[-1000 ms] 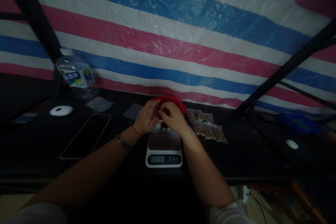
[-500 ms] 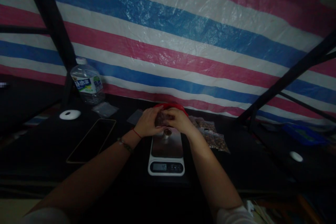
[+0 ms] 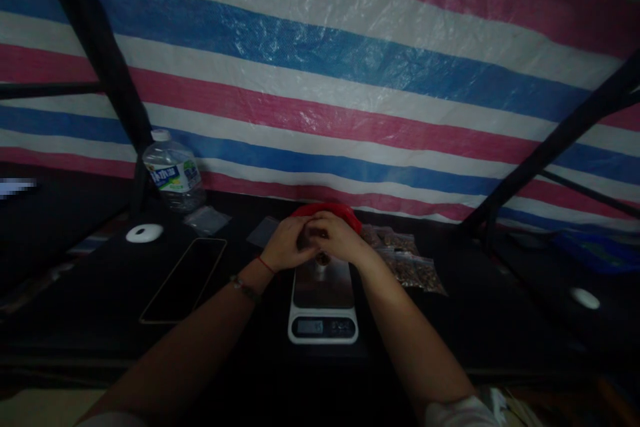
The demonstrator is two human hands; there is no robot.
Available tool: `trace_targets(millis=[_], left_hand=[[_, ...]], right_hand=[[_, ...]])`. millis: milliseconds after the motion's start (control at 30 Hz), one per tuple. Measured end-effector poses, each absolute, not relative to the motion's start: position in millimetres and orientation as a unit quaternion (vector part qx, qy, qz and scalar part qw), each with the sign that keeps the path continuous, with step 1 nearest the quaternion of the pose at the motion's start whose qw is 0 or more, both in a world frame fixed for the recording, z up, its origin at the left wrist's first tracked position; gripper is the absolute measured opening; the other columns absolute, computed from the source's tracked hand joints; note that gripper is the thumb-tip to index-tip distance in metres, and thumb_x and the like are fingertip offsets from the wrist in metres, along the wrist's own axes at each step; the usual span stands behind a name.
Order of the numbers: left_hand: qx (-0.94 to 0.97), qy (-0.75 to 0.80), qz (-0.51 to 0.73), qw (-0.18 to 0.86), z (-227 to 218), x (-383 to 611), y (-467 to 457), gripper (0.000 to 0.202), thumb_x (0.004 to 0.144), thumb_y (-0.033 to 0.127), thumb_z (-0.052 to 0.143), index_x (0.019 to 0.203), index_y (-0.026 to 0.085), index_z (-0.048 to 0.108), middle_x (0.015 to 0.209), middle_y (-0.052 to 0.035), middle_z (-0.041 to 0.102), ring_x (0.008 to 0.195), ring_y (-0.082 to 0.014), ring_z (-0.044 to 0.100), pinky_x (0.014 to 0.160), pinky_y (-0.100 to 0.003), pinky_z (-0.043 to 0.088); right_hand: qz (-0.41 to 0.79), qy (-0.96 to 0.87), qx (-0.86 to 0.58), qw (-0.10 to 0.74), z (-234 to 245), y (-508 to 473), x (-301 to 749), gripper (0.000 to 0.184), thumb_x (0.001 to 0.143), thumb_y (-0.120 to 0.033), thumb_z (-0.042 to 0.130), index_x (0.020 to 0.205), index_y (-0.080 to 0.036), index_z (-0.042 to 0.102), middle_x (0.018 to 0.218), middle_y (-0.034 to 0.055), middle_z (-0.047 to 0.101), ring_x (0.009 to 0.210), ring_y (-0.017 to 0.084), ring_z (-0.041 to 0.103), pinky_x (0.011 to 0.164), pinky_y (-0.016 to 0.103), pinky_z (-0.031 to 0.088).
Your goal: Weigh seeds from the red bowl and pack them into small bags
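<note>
My left hand [image 3: 289,243] and my right hand [image 3: 336,235] meet over the back of a kitchen scale [image 3: 323,293]. Fingers of both hands are curled around a small plastic bag [image 3: 313,237] with brownish contents, mostly hidden by them and dim. Just below the fingertips, a small round container [image 3: 323,259] with brown bits in it stands on the metal plate. The scale's display seems to read 45. Behind my hands shows the rim of a red basin [image 3: 327,207], its inside covered from view.
Several filled zip bags [image 3: 413,270] lie right of the scale. Flat clear bags [image 3: 207,220], a phone [image 3: 185,280], a white oval device [image 3: 145,233] and a plastic bottle [image 3: 175,177] are on the left. Black frame posts [image 3: 545,147] flank the table before a striped sheet.
The view has tilted slightly, so everything sits a little lower and to the right. My hands have drawn closer together around the bag, which shows less now.
</note>
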State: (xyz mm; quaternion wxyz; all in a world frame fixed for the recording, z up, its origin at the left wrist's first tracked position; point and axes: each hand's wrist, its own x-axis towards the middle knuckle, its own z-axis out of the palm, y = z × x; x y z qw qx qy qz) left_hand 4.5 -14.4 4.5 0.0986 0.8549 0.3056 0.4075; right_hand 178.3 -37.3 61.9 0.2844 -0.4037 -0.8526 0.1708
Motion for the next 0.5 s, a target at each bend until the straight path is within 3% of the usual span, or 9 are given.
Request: trace_targets(millis=[133, 200, 267, 367, 500], left_hand=[[0.784, 0.363, 0.467, 0.190, -4.4, 3.1, -11.0, 0.036, 0.073, 0.031, 0.062, 0.104, 0.016, 0.052, 0.096, -0.0081, 0.062, 0.088, -0.0216, 0.060, 0.079, -0.036, 0.048], [0.740, 0.386, 0.489, 0.255, -9.8, 2.5, -6.3, 0.032, 0.073, 0.029, 0.060, 0.101, 0.017, 0.050, 0.091, -0.0050, 0.062, 0.082, -0.0189, 0.060, 0.077, -0.034, 0.048], [0.701, 0.391, 0.504, 0.318, -15.3, 2.2, -1.1, 0.029, 0.074, 0.031, 0.058, 0.098, 0.018, 0.050, 0.089, -0.0030, 0.061, 0.081, -0.0173, 0.059, 0.077, -0.033, 0.048], [0.660, 0.388, 0.521, 0.377, -22.5, 2.1, 4.7, 0.030, 0.073, 0.036, 0.058, 0.097, 0.018, 0.051, 0.089, -0.0023, 0.060, 0.083, -0.0167, 0.057, 0.079, -0.032, 0.046], [0.667, 0.358, 0.512, 0.405, -24.5, 0.1, 3.1, 0.039, 0.074, 0.041, 0.060, 0.104, 0.018, 0.050, 0.090, -0.0029, 0.060, 0.085, -0.0167, 0.057, 0.080, -0.031, 0.045]], right_hand=[[0.205, -0.823, -0.385, 0.364, 49.9, -38.6, 194.3, 0.025, 0.091, -0.015, 0.044, 0.101, -0.021, 0.066, 0.110, 0.0063, 0.060, 0.108, 0.016, 0.054, 0.098, 0.036, 0.041], [0.230, -0.821, -0.389, 0.350, 38.5, -43.1, 208.7, 0.022, 0.086, -0.025, 0.058, 0.106, -0.021, 0.063, 0.109, 0.0064, 0.062, 0.107, 0.019, 0.055, 0.096, 0.038, 0.042], [0.230, -0.824, -0.405, 0.322, 27.1, -49.7, 219.5, 0.042, 0.070, -0.033, 0.076, 0.108, -0.020, 0.062, 0.113, 0.0080, 0.061, 0.111, 0.023, 0.053, 0.098, 0.041, 0.040], [0.227, -0.830, -0.415, 0.295, 14.6, -59.2, 223.0, 0.045, 0.059, -0.030, 0.082, 0.100, -0.021, 0.065, 0.107, 0.0068, 0.063, 0.117, 0.026, 0.051, 0.104, 0.045, 0.035], [0.261, -0.789, -0.430, 0.353, 4.9, -62.6, 217.3, 0.034, 0.067, -0.021, 0.073, 0.100, -0.020, 0.064, 0.110, 0.0077, 0.064, 0.126, 0.027, 0.046, 0.104, 0.044, 0.037]])
